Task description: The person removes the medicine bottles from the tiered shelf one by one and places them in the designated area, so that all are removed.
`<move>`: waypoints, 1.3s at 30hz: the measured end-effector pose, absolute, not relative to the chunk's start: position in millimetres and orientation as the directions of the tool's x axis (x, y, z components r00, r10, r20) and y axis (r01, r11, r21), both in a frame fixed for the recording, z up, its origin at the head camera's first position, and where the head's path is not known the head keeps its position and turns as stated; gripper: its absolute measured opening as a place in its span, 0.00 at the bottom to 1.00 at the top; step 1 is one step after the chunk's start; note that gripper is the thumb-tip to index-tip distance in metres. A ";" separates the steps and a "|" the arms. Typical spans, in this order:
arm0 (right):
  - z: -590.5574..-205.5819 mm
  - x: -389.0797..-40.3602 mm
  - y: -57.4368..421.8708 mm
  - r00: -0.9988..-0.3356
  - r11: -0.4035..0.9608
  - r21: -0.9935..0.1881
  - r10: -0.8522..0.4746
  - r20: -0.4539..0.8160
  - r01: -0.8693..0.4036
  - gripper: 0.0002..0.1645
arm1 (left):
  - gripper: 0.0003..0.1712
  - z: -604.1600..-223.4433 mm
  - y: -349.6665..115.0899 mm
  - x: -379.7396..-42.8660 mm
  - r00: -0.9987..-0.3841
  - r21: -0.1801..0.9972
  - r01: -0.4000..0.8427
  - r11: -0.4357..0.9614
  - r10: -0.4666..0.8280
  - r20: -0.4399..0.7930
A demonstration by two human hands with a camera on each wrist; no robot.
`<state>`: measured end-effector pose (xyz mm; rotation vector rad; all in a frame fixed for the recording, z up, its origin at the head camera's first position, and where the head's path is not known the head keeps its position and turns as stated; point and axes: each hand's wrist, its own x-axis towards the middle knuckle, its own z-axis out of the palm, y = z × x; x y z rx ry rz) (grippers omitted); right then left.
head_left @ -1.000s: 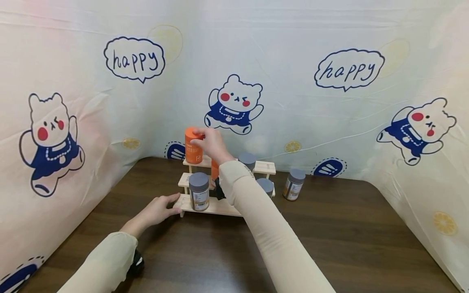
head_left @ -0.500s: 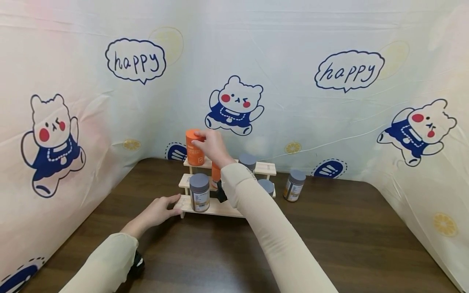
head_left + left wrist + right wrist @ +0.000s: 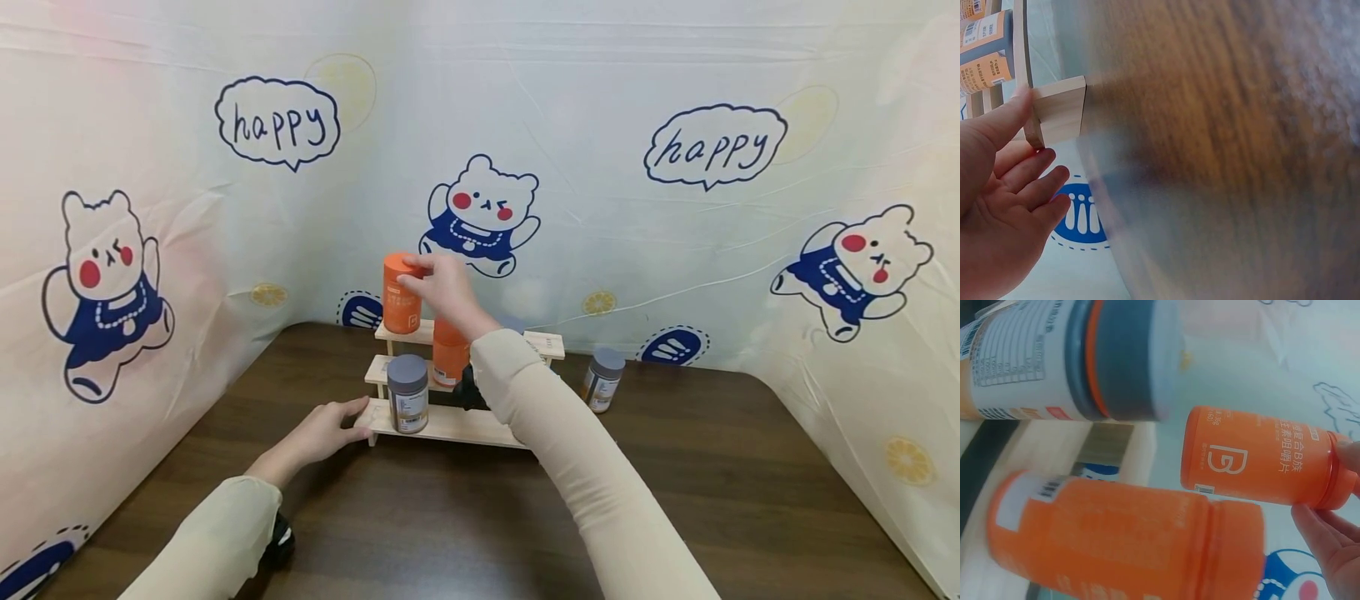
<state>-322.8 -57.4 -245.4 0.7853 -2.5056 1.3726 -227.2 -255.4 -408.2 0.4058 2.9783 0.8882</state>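
Observation:
My right hand [image 3: 448, 292] holds an orange bottle [image 3: 400, 304] by its lid, thumb and fingers around it, upright at the left end of the top tier of a three-tier wooden stand [image 3: 457, 423]. In the right wrist view, a gap shows between the base of this orange bottle [image 3: 1247, 456] and the wood. My left hand [image 3: 322, 432] pinches the left end of the stand's lowest board, thumb above and fingertips below, as the left wrist view shows. A second orange bottle [image 3: 451, 358] stands on the middle tier, partly behind my right wrist.
A grey-lidded jar [image 3: 408, 396] stands on the lowest tier near my left hand. Another grey-lidded jar [image 3: 602, 383] stands on the dark wooden table [image 3: 712, 467] to the right of the stand. My right arm mostly hides another grey lid [image 3: 512, 323]. Printed cloth [image 3: 600, 250] walls the table in.
My right hand has raised the orange bottle slightly and shifted it a little right. The right forearm has swung right, showing more of the second orange bottle. My left hand has stayed put.

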 end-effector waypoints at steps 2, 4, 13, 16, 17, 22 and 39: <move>-241.4 -322.0 -52.2 -0.839 0.421 -0.731 -0.359 0.409 -0.537 0.24 | 0.35 -408.3 -255.3 -226.7 -0.965 0.538 0.251 0.804 0.251 0.075; -236.8 -321.2 -46.6 -0.839 0.417 -0.732 -0.350 0.417 -0.538 0.24 | 0.34 -408.1 -255.2 -226.2 -0.964 0.538 0.256 0.803 0.254 0.079; -215.8 -321.7 -16.9 -0.819 0.408 -0.710 -0.290 0.495 -0.574 0.24 | 0.35 -404.9 -254.6 -225.1 -0.963 0.556 0.249 0.793 0.263 0.055; -212.0 -321.8 -5.4 -0.817 0.397 -0.714 -0.274 0.507 -0.576 0.24 | 0.35 -404.7 -254.3 -224.8 -0.964 0.553 0.246 0.796 0.262 0.052; -211.2 -322.1 -1.5 -0.817 0.393 -0.716 -0.269 0.510 -0.577 0.24 | 0.35 -404.9 -254.2 -224.8 -0.964 0.552 0.245 0.797 0.261 0.052; -209.3 -324.2 17.8 -0.816 0.353 -0.735 -0.233 0.529 -0.578 0.23 | 0.35 -405.5 -254.1 -224.2 -0.966 0.550 0.238 0.800 0.255 0.047; -209.4 -316.3 80.9 -0.800 0.352 -0.722 -0.186 0.570 -0.596 0.22 | 0.34 -403.7 -253.1 -222.4 -0.965 0.543 0.241 0.805 0.259 0.045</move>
